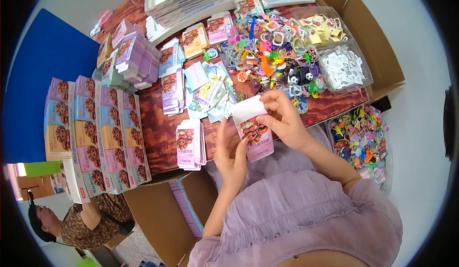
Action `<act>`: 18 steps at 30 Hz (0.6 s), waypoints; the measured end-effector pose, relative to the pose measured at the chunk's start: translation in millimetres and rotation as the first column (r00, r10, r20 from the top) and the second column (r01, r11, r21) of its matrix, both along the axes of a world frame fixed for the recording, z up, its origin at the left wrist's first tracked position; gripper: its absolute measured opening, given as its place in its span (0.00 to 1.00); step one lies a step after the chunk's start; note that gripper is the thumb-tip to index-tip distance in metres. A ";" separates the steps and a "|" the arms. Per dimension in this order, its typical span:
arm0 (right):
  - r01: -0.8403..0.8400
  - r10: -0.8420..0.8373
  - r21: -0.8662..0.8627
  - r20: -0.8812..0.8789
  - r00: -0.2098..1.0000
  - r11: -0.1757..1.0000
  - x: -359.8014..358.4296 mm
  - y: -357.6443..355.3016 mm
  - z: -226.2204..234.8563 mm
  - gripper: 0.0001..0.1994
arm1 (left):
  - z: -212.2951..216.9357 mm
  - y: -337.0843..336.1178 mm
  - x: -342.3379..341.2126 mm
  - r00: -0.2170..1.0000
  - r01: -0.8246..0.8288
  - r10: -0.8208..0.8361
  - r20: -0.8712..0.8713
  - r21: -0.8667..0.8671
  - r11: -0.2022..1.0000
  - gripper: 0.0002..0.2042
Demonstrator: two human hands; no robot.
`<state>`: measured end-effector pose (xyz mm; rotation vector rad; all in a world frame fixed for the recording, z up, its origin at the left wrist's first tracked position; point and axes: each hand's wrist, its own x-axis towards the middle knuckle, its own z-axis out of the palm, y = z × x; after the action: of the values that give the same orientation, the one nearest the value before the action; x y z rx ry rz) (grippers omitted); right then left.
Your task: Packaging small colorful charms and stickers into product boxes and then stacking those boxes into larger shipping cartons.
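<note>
My right hand [282,119] grips a small pink printed carton [256,133] near its open white top flap, holding it above the front edge of the dark wooden table [155,123]. My left hand [230,153] is under and beside the carton's left side, fingers spread and touching it. A short stack of flat pink cartons [190,145] lies just left of my left hand. Past the held carton, a loose pile of small colourful toys and rings [275,52] covers the table.
Rows of filled cartons [98,128] stand on the left. Flat carton stacks [172,88] and loose cards [208,90] lie mid-table. Clear trays [342,66] sit at right beside a cardboard box [377,42]. A bin of toys [361,138] is right; another person [81,224] sits lower left.
</note>
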<state>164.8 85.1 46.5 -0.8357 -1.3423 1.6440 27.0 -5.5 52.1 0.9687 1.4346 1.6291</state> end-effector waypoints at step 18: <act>-0.154 0.157 -0.049 0.084 0.984 0.987 3.9 12.4 -9.0 0.07 | -12.2 1.2 -18.7 0.949 0.303 -0.314 -0.031 -0.183 0.935 0.29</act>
<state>168.8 97.5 37.5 -0.8543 -1.4699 1.7794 8.3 -4.3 39.9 1.0858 1.3608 1.2324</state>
